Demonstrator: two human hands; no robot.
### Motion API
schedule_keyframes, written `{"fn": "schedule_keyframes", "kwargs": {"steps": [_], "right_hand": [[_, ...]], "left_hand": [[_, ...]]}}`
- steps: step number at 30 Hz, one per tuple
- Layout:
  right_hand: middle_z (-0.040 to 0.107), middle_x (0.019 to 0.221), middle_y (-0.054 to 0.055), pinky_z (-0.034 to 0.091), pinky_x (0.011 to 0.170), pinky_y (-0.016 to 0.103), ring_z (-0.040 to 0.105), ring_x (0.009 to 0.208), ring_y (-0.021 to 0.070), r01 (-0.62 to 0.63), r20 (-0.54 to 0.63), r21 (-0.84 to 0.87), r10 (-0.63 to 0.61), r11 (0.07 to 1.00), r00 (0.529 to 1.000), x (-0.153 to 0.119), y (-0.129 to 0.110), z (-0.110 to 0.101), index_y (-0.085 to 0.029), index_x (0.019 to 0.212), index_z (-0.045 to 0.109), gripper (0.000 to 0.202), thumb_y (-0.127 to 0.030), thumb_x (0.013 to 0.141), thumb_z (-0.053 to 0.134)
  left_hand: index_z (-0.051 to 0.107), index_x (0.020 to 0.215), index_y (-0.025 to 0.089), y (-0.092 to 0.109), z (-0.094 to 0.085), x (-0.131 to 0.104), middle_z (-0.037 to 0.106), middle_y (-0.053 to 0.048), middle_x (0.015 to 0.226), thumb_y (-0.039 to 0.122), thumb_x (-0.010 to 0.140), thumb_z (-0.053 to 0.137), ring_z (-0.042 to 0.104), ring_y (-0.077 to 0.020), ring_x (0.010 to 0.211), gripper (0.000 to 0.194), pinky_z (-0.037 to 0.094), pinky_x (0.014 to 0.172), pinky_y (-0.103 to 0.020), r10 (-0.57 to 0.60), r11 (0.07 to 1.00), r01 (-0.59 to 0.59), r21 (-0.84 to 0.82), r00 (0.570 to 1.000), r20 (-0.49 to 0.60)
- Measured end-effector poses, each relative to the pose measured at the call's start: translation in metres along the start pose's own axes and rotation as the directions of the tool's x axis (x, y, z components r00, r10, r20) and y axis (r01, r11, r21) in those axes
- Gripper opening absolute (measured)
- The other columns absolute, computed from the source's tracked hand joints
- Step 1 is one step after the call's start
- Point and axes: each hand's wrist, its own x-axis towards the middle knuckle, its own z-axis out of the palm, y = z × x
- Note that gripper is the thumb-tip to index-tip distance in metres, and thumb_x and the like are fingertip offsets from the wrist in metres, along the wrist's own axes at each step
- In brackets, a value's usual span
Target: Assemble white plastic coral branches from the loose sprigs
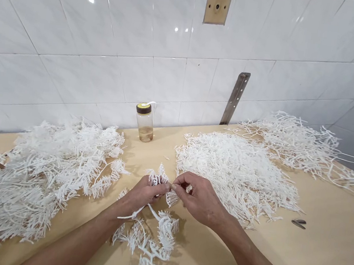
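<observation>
A white, frilly artificial branch (pixel 165 232) hangs from my left hand (pixel 142 194), whose fingers are closed around its stem. Small bristly sprigs stick up above those fingers, and a bare stem end pokes out at the wrist. My right hand (pixel 203 201) is pinched shut, thumb and forefinger meeting the left fingertips. What sits in that pinch is too small to make out. Right beside my right hand lies a broad pile of white bristly sprigs (pixel 234 171).
On the left is a heap of frilly white branches (pixel 56 168). A lidded jar (pixel 145 123) with brownish contents stands by the tiled wall. Thin bare white stems (pixel 297 143) lie at the back right. A metal strip (pixel 235 97) leans there; a small dark tool (pixel 298 223) lies at right.
</observation>
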Motion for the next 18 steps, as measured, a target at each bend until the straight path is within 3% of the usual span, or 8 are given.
{"fn": "schedule_keyframes", "kwargs": {"steps": [6, 13, 18], "right_hand": [[0.068, 0.078, 0.002, 0.047, 0.056, 0.027, 0.061, 0.066, 0.0153, -0.120, 0.002, 0.053, 0.121, 0.991, 0.993, 0.0004, 0.0012, 0.0017, -0.020, 0.083, 0.068, 0.018, -0.032, 0.091, 0.056], [0.066, 0.072, 0.001, 0.043, 0.056, 0.027, 0.057, 0.062, 0.0145, -0.123, -0.020, -0.030, 0.122, 0.992, 0.992, 0.0012, 0.0032, 0.0043, -0.019, 0.083, 0.067, 0.019, -0.031, 0.091, 0.054], [0.069, 0.074, 0.001, 0.044, 0.061, 0.028, 0.061, 0.067, 0.0153, -0.131, -0.031, -0.022, 0.131, 0.991, 0.991, 0.0013, 0.0029, 0.0086, -0.019, 0.082, 0.067, 0.017, -0.028, 0.090, 0.055]], "left_hand": [[0.055, 0.072, 0.016, 0.0059, 0.0033, -0.0019, 0.038, 0.006, 0.060, 0.042, 0.078, 0.072, 0.027, -0.0078, 0.054, 0.032, 0.019, 0.052, -0.025, 0.022, 0.999, -0.021, -0.032, 0.999, 0.023], [0.056, 0.065, 0.015, 0.0055, -0.0011, 0.0002, 0.041, 0.005, 0.052, 0.046, 0.083, 0.067, 0.035, -0.0092, 0.052, 0.037, 0.025, 0.053, -0.025, 0.033, 0.996, -0.037, 0.084, 0.998, 0.053], [0.066, 0.081, 0.013, 0.0059, 0.0020, -0.0002, 0.051, 0.001, 0.064, 0.048, 0.078, 0.072, 0.042, -0.0116, 0.061, 0.036, 0.029, 0.056, -0.025, 0.071, 0.995, -0.077, 0.070, 0.995, 0.072]]}}
